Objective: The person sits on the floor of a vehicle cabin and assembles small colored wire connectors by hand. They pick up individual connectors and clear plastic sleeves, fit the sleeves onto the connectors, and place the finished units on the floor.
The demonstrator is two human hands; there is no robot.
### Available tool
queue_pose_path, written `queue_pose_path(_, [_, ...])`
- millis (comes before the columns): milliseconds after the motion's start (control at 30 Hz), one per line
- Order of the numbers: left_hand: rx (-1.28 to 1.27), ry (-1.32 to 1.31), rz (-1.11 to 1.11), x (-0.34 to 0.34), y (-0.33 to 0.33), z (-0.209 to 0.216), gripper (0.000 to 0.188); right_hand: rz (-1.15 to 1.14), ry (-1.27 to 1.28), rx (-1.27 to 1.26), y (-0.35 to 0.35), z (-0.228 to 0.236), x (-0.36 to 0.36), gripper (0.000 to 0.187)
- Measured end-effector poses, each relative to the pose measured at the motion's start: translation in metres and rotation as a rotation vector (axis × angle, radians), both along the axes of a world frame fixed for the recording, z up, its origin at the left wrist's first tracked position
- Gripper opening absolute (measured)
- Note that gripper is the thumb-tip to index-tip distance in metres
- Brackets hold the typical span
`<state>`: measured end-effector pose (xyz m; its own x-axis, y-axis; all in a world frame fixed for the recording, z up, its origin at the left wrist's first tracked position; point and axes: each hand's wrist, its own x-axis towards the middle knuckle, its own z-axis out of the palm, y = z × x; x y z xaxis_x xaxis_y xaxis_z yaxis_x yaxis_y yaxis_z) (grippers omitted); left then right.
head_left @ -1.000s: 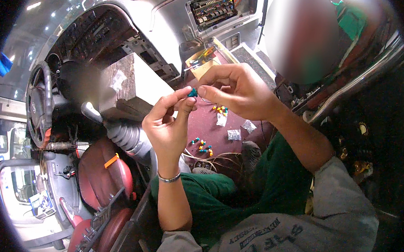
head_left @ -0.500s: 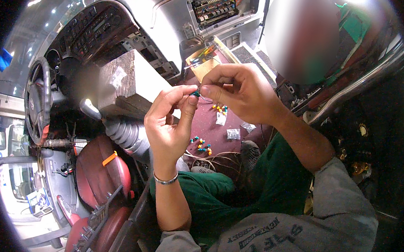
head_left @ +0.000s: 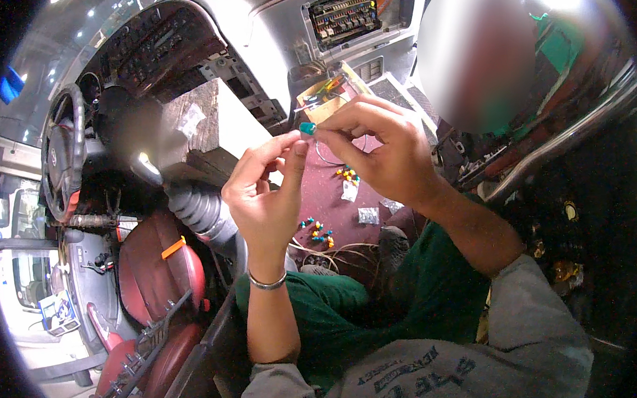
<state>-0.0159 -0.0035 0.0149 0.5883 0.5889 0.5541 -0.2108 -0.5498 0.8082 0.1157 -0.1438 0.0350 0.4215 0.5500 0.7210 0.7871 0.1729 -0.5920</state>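
Note:
Above the floor, my right hand pinches the right end of a small teal plastic piece between thumb and index finger. Just below that piece, the index fingertip of my left hand meets its lower edge; the left thumb is close beneath, with the fingers curled in a pinch. A thin pale wire loops beneath my right hand; where its ends go is hidden. Below the hands, small yellow and teal pieces lie scattered on the dark red floor, with more yellow and teal pieces by a clear bag.
A thick wooden block stands left of my hands, beside the gear lever boot. Beyond are a tool box and an uncovered fuse panel. Loose cables run near my shoes. A metal rail is at right, near another person.
The teal piece has risen slightly and shows more fully. My left fingertips have slid down its side, while my right fingers now grip its end. The view has shifted a little.

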Motion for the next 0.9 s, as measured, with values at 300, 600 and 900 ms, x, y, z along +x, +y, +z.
queue_pose_path(300, [0.153,-0.162,0.087,0.008,-0.004,-0.006,0.020,-0.117,-0.415,0.027,0.002,-0.005,-0.003,0.023])
queue_pose_path(600, [0.356,-0.068,0.237,-0.002,-0.025,0.016,0.015,-0.052,-0.387,0.103,0.007,-0.010,-0.008,0.024])
queue_pose_path(900, [0.325,-0.063,0.168,0.004,-0.018,0.014,0.012,-0.019,-0.269,0.057,0.007,-0.010,-0.008,0.027])
